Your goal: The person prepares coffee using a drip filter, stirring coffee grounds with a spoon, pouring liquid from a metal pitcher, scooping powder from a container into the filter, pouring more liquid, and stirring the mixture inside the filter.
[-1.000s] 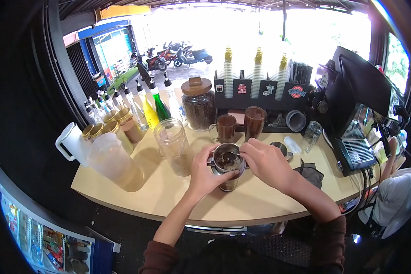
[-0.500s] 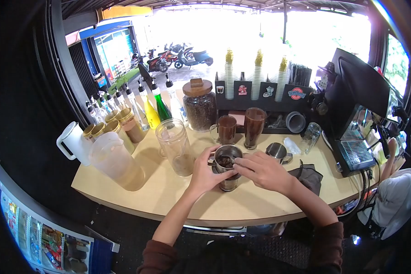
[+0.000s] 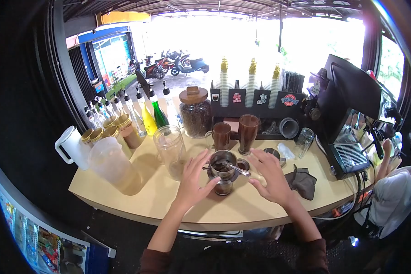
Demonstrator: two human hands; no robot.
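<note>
A metal coffee drip filter [image 3: 219, 172] with small side handles sits on top of a short glass [image 3: 223, 188] near the counter's front. Dark contents show inside it, and a metal spoon [image 3: 240, 170] leans in the cup with its handle out to the right. My left hand [image 3: 194, 178] is held open close to the filter's left side, fingers spread; whether it touches the side cannot be made out. On the other side, my right hand [image 3: 271, 176] hovers open beside the spoon handle, holding nothing. Past the filter stand a glass mug [image 3: 221, 135] and a tall glass [image 3: 248, 134], both with brown drink.
Left on the counter [image 3: 198, 212] are a plastic pitcher [image 3: 114, 166], a clear jar [image 3: 170, 153], a white jug [image 3: 73, 146] and pump bottles. A coffee bean jar [image 3: 195, 114] and cup rack [image 3: 260, 100] stand behind. Right: dark cloth [image 3: 302, 182], espresso machine [image 3: 347, 118], another person [image 3: 390, 196].
My right hand has let go of the spoon and moved right. My left hand has come off the filter's rim and opened. The spoon now rests in the filter. The view has shifted slightly.
</note>
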